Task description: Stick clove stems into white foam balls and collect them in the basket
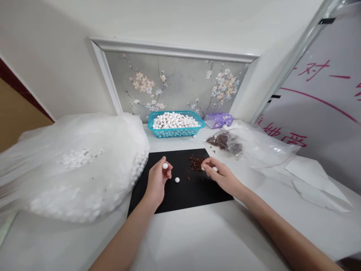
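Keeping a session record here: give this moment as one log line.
left hand: white ball | right hand: another white ball | black mat: dark brown bits

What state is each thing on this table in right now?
Left hand: pinching a white ball.
Right hand: pinching another white ball.
Loose white ball: lying on the mat.
Black mat: flat, with flakes scattered on it.
Dark brown flakes: in a small heap.
Turquoise basket: full of white balls.
Large clear plastic bag: bulging with white balls.
Small clear plastic bag: holding brown flakes.
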### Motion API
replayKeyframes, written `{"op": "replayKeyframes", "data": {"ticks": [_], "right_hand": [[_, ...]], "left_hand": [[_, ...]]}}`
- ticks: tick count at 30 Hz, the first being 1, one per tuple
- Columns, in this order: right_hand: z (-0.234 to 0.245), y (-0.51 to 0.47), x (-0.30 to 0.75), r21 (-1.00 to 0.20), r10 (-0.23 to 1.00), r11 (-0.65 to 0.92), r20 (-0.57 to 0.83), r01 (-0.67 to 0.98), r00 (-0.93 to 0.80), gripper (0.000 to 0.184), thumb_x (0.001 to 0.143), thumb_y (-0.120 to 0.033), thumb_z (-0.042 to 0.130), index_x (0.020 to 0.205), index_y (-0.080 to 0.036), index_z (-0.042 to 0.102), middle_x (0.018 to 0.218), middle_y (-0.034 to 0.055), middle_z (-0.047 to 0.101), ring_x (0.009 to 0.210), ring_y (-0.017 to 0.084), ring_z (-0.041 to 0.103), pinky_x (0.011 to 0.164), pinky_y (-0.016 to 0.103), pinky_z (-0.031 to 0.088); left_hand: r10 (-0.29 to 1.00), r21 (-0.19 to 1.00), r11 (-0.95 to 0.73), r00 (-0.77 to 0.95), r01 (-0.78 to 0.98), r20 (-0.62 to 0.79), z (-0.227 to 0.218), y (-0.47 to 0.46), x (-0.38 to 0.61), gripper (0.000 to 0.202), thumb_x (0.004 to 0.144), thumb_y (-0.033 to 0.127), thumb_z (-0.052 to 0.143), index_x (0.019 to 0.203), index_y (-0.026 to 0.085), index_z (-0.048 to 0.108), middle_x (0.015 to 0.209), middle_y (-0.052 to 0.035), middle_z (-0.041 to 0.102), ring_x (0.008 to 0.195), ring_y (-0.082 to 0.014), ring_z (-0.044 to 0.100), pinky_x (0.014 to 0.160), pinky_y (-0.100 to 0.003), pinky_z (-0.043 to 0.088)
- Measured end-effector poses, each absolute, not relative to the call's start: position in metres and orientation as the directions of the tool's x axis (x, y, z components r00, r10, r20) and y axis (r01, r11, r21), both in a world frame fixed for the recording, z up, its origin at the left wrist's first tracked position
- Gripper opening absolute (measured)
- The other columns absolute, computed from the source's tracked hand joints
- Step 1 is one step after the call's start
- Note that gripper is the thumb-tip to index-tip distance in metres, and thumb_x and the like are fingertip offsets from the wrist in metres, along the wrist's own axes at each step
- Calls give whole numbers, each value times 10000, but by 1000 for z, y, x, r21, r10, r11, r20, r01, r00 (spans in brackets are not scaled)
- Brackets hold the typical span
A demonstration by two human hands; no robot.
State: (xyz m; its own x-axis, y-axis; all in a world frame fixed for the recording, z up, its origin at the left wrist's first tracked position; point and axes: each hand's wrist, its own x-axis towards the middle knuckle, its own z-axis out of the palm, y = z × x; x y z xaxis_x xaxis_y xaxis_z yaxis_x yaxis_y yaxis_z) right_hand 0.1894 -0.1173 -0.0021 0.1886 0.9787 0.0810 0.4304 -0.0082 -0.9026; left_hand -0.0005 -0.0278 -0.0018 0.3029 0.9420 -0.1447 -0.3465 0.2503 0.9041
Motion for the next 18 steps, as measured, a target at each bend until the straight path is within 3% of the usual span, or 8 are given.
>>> {"op": "replayKeyframes", "data": {"ticks": [3, 5, 8, 12, 14, 18], "right_hand": [[1, -118, 181, -997, 975, -41, -53, -60, 214, 273, 844, -481, 482, 806, -210, 469, 595, -76, 397, 394, 32, 231, 389, 189, 170], [1, -119, 178, -972, 978, -43, -87, -230, 187, 264, 833, -470, 510, 815, -209, 478, 584, -83, 386, 388, 25, 200, 383, 183, 152], [1, -119, 178, -947, 978, -64, -122, -315, 168, 256, 829, -458, 526, 816, -206, 481, 592, -80, 402, 399, 28, 203, 386, 174, 164], [0, -119, 181, -925, 979, -69, -135, -374, 152, 267, 833, -456, 528, 807, -196, 478, 611, -77, 406, 403, 24, 186, 386, 178, 163], [0, -119, 183, -913, 979, -72, -142, -401, 147, 267, 835, -455, 527, 807, -194, 475, 618, -78, 402, 404, 25, 175, 388, 183, 166], [0, -119, 184, -901, 974, -80, -161, -427, 157, 272, 821, -457, 543, 793, -197, 467, 624, -75, 399, 411, 34, 174, 387, 186, 173]], "left_hand": [[896, 775, 398, 388, -490, -215, -2, -21, -3, 333, 715, 367, 629, 599, 172, 386, 573, 62, 407, 406, -15, 305, 388, -159, 276], [865, 715, 461, 447, -526, -228, -3, -18, -5, 343, 737, 373, 617, 607, 179, 366, 533, 82, 343, 378, -10, 253, 354, -149, 238], [829, 635, 526, 508, -566, -234, -4, -17, -5, 303, 765, 337, 610, 628, 176, 395, 509, 90, 321, 369, -10, 259, 339, -134, 241], [840, 612, 526, 474, -591, -265, -3, -18, -3, 210, 743, 250, 643, 675, 153, 471, 590, 57, 459, 430, -6, 376, 394, -122, 335], [852, 640, 507, 449, -577, -270, -2, -19, -2, 185, 729, 244, 648, 687, 150, 494, 626, 42, 495, 465, -14, 415, 436, -133, 376], [899, 809, 379, 385, -450, -207, -2, -20, -4, 188, 697, 299, 648, 723, 163, 520, 709, 23, 553, 545, -44, 477, 536, -172, 428]]}}
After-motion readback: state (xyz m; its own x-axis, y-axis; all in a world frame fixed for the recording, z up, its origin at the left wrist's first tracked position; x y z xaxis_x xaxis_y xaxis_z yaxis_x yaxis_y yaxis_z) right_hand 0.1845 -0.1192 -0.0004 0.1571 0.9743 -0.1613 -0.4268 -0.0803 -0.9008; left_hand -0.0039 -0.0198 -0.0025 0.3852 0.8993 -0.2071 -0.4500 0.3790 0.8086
